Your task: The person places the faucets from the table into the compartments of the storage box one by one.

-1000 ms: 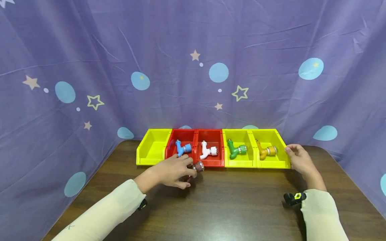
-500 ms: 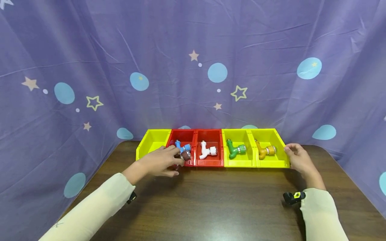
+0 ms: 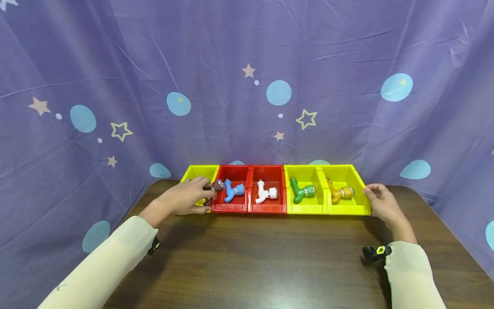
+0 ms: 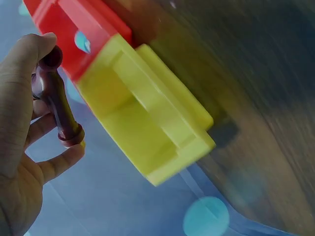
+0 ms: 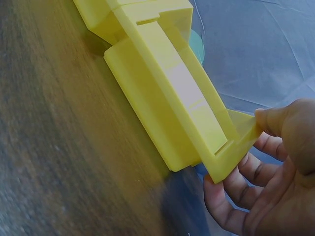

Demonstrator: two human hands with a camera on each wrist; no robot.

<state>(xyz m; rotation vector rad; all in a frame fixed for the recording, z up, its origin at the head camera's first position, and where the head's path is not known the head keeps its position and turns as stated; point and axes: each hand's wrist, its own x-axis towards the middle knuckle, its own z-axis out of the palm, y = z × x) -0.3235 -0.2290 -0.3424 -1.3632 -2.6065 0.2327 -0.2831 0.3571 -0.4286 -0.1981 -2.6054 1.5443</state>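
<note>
A brown tap point(image 4: 58, 101) with a ribbed knob is pinched between the thumb and fingers of my left hand point(image 3: 187, 196). In the head view that hand and tap are over the leftmost yellow bin point(image 3: 198, 172); the left wrist view shows the tap above the bins, and this yellow bin point(image 4: 142, 118) has nothing inside. My right hand point(image 3: 386, 208) grips the outer side wall of the rightmost yellow bin point(image 3: 349, 210), thumb at the rim and fingers against the outside, as the right wrist view shows of the bin point(image 5: 197, 142).
Two red bins in the middle hold a blue tap point(image 3: 233, 191) and a white tap point(image 3: 266, 192). In the yellow bins to their right lie a green tap point(image 3: 302, 191) and an orange tap point(image 3: 339, 192). A purple curtain point(image 3: 231, 51) hangs behind the wooden table point(image 3: 270, 257).
My left hand has carried the brown tap leftward, from in front of the red bins, past the blue tap, to over the leftmost yellow bin. The right hand has stayed at its bin.
</note>
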